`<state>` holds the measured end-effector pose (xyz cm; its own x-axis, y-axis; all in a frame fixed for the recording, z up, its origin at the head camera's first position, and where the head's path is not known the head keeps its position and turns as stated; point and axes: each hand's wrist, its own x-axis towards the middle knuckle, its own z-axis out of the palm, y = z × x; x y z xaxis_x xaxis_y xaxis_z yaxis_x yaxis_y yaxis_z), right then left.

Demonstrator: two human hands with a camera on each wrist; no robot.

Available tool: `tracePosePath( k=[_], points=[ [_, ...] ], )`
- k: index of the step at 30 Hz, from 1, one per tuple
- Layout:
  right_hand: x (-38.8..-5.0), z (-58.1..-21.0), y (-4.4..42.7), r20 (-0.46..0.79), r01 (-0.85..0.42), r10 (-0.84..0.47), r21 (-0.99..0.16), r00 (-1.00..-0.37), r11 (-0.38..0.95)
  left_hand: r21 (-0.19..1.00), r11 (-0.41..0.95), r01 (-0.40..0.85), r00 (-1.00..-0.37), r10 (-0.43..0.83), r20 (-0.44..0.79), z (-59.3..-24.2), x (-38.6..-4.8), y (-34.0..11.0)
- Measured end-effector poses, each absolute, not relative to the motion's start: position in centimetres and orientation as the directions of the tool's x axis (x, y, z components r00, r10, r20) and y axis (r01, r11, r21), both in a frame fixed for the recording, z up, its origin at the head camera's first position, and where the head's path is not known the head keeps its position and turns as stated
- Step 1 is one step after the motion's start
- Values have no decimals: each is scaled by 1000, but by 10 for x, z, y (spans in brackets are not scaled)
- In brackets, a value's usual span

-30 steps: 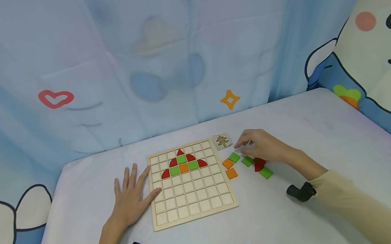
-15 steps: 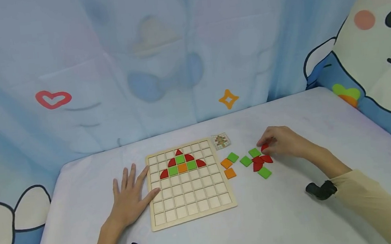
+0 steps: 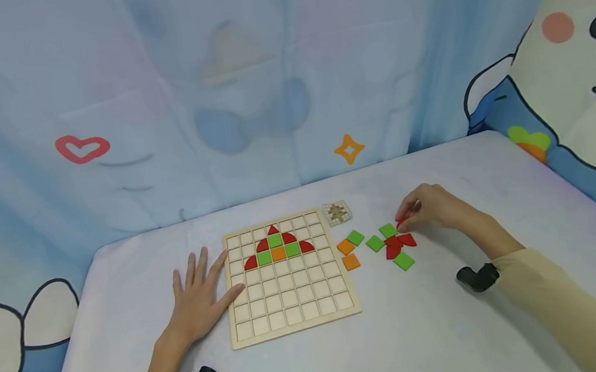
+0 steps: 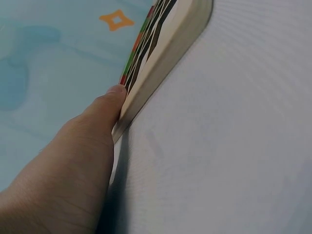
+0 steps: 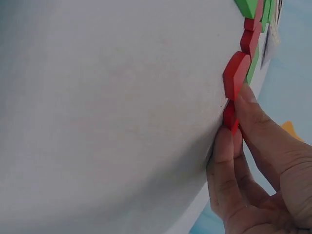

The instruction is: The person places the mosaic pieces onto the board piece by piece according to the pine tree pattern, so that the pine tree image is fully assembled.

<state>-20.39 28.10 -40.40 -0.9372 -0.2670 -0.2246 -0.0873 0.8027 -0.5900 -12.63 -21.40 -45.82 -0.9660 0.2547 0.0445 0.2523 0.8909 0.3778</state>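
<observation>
My left hand (image 3: 196, 304) lies with fingers spread at the left edge of a wooden grid board (image 3: 290, 299), its thumb touching the rim in the left wrist view. Red, green and orange tiles form a stepped triangle in the board's upper cells, with an orange square (image 3: 278, 253) at its middle. To the right of the loose tiles, my right hand (image 3: 434, 206) pinches a red tile (image 5: 230, 117) between thumb and fingers, close to the table; the fingers partly hide it. Beside it lie a red tile with a curved edge (image 3: 407, 239) and a green square (image 3: 387, 230).
Two loose orange squares (image 3: 351, 262) and several green squares (image 3: 403, 261) are scattered right of the board. A small pattern card (image 3: 337, 212) lies by the board's upper right corner. A blue curtain (image 3: 254, 172) hangs along the table's back edge.
My right hand has moved right from over the green tiles to the far side of the loose pile, where it now pinches a red tile. My left hand has stayed in place.
</observation>
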Motion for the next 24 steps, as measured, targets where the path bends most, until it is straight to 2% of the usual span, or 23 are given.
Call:
tracePosePath(
  k=[5,13,19,24],
  points=[
    [-204,-405,279,-238,-56,-245,-600,-940,798,388,886,255,-965,256,50,-459,-126,-213],
    [-196,-411,281,-129,-75,-202,-637,-971,767,391,884,257,-965,258,51,-461,-128,-213],
    [-192,-397,256,14,-217,-274,-650,-962,728,384,888,254,-966,255,49,-462,-128,-213],
    [-190,-387,204,96,-374,-430,-684,-898,626,387,887,252,-966,253,48,-461,-128,-213]
  ],
)
